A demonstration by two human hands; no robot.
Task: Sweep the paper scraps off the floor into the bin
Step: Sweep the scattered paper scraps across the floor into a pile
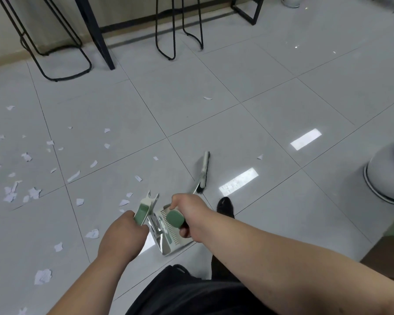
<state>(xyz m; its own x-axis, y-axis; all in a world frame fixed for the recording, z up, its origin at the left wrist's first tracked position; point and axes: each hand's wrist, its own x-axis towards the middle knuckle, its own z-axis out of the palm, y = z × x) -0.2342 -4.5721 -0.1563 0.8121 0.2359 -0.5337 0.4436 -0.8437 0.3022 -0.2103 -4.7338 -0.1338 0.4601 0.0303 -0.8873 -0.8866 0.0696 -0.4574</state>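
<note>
Stood on glossy grey floor (214,98), lamp glare on the tiles. Gripped the dustpan (168,235) by its green handle with the left hand (121,235), fingers wrapped round it, low centre of the frame. Clasped the green end of the broom (204,172) in the right hand (187,212), fingers curled tight, just right of the other. Held both tools close in front of the body, probably to carry them as a pair toward the mess. Pointed the broom head down at the tile above the hands, near a black shoe (225,206). Found the scraps (34,194) strewn across the left of the frame, mostly well apart from the pan; none seen inside it, so sweeping judged not yet begun. Made out a blurred round grey shape at the right edge, perhaps the bin (384,178); could not tell. Noted black legs (99,37) along the top.
</note>
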